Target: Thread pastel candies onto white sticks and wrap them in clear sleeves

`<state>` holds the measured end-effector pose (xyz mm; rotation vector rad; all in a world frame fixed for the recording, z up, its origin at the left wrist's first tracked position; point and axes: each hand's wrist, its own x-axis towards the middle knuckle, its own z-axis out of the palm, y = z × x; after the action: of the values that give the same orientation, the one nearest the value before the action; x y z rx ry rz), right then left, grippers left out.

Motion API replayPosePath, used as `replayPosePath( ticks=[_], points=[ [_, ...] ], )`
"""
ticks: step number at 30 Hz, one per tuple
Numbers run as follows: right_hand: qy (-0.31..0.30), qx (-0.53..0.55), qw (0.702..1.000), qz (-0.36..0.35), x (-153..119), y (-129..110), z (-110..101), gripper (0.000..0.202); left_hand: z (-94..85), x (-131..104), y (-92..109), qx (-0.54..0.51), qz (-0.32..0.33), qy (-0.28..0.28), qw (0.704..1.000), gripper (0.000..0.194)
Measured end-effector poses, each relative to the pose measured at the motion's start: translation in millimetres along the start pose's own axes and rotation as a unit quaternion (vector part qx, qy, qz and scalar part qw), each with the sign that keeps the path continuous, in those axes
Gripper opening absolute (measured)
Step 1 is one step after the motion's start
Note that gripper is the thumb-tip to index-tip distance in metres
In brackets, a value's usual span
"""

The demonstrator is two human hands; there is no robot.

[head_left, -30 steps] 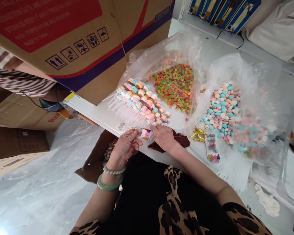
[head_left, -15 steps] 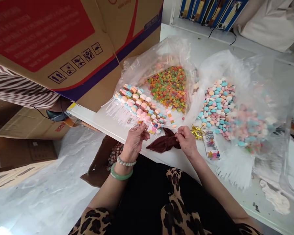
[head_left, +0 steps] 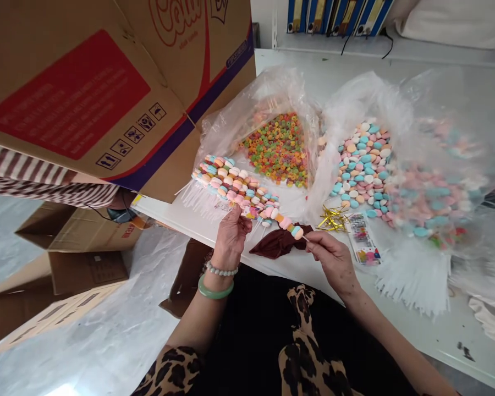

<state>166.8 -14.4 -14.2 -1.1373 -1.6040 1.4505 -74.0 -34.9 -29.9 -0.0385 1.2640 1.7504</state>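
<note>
My right hand (head_left: 334,261) pinches the bare end of a thin stick that carries a candy skewer (head_left: 285,222) of pastel and orange pieces. The skewer points up and left, over a dark brown cloth (head_left: 274,243) on the table. My left hand (head_left: 232,234) is closed in a pinch near a pile of finished candy skewers (head_left: 235,181); what its fingertips hold is too small to make out. Gold twist ties (head_left: 333,218) and a printed packet (head_left: 363,239) lie beyond my right hand.
A large cardboard box (head_left: 157,154) stands at the left. Open plastic bags hold ring-shaped candies (head_left: 278,148) and pastel candies (head_left: 365,162). White sticks (head_left: 414,289) lie at the right. Blue binders (head_left: 338,16) stand on a shelf behind. A person's striped sleeve (head_left: 37,170) shows at the left.
My right hand has left the brown cloth and now holds a candy skewer by its stick. The left hand stays pinched in about the same place. The view has shifted slightly.
</note>
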Motion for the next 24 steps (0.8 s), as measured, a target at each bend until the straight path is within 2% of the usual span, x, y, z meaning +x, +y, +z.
replayPosePath(
  ticks=[10,14,19,24],
  points=[
    [-0.001,-0.013,1.000,-0.021,3.0,-3.9,1.2,0.014,12.0,-8.6,0.1,-0.022,-0.037,-0.021,0.999,0.019],
    [-0.005,-0.023,0.999,-0.023,3.5,-1.7,3.3,0.015,14.6,-7.5,-1.6,-0.060,-0.068,0.006,0.996,0.010],
    [-0.003,-0.045,0.998,-0.047,4.2,0.0,6.6,0.014,14.9,-2.5,-3.0,-0.107,-0.079,0.049,0.990,0.009],
    [-0.006,-0.057,0.997,-0.044,6.8,-0.1,6.4,0.015,11.0,1.0,-3.1,-0.102,-0.049,0.015,0.993,0.012]
  ],
)
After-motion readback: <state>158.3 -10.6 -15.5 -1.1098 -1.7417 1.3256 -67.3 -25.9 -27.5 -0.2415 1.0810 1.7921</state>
